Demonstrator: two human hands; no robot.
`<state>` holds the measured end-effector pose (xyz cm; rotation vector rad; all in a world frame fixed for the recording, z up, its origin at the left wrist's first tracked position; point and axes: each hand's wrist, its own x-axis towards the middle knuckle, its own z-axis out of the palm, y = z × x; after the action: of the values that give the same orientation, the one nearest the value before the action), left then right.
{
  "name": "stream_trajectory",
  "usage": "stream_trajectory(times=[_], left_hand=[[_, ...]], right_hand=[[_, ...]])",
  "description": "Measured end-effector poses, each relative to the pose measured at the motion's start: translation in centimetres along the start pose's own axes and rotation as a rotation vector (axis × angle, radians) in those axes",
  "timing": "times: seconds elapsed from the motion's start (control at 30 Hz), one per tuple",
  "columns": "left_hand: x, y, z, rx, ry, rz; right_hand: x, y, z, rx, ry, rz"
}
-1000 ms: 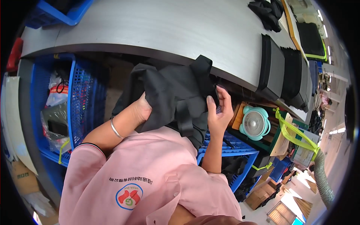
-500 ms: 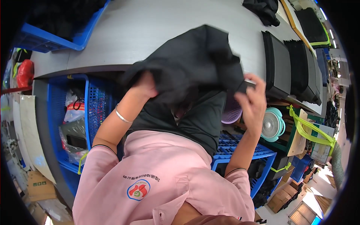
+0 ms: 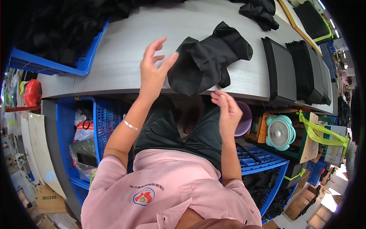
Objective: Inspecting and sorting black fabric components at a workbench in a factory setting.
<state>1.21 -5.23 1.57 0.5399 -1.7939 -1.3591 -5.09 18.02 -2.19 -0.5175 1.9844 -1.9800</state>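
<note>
A crumpled black cloth piece [image 3: 207,57] is over the near part of the grey table, its lower end reaching the front edge. Just left of it, my left hand [image 3: 154,70] is raised with thumb and fingers spread, holding nothing; the thumb tip comes close to the cloth's left side. Below the cloth's lower right corner is my right hand [image 3: 228,108], its fingers loosely bent and apart from the cloth. Nothing shows between those fingers.
A blue crate [image 3: 82,68] heaped with black cloth stands at the table's left. Stacks of black flat pieces [image 3: 284,72] line the right side, with more black cloth [image 3: 260,15] behind. Below are a purple basket [image 3: 244,120], a teal fan [image 3: 280,133] and blue crates [image 3: 105,122].
Both hands have let go of the black cloth, which now sits farther right in a crumpled heap. My left hand has risen and opened; my right hand has moved left and down.
</note>
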Motion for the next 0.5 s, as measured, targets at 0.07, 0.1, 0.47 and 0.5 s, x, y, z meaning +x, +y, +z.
stream_trajectory(times=[0.07,0.1,0.47,0.5], left_hand=[[1.3,-0.9,1.7,-0.252,-0.133,-0.148],[1.5,-1.0,2.5,-0.511,-0.262,-0.299],[-1.5,-2.5,5.5,-1.246,-0.698,-0.916],[-1.5,-2.3,5.6,-1.254,-0.741,-0.916]], right_hand=[[0.4,-0.1,2.0,0.207,-0.055,0.025],[1.1,0.1,2.0,0.215,-0.050,0.020],[3.2,3.3,-4.0,0.939,-0.138,0.378],[3.6,3.6,-4.4,0.781,-0.163,0.348]])
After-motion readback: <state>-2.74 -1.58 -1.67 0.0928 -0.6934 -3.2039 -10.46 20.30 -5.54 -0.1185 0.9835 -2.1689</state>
